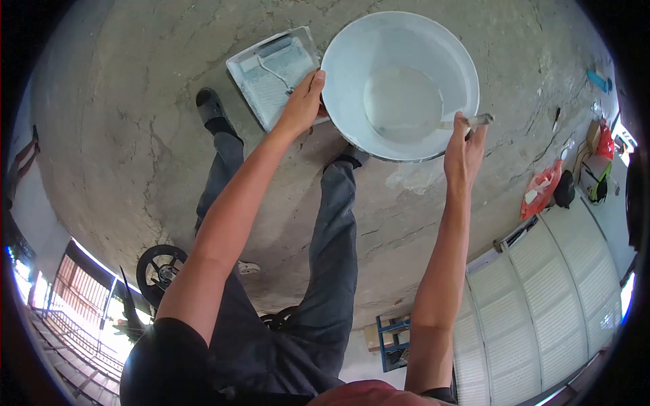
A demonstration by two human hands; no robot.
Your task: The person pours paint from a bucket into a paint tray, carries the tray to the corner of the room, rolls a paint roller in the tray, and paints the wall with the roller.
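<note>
A wide white bucket (352, 61) tilts open toward me, with a pale patch at its bottom. My left hand (302, 105) is closed on the bucket's left rim, thumb on top. At the lower right rim, my right hand (465, 152) closes around a short, pale, stained stick-like tool (481, 120); one end appears to reach over the rim into the bucket. Whether those fingers also grip the rim, I cannot tell. Beside my left hand a paint tray (252, 81) smeared with white lies on the floor, holding a paint roller (276, 49) with a bent wire frame.
My feet stand on cracked concrete floor (156, 122), just below the tray and bucket. A red plastic bag (540, 189), a black bag (564, 189) and other items lie at the right. A wheel (160, 272) is at the lower left, a blue-framed rack (393, 344) at the bottom.
</note>
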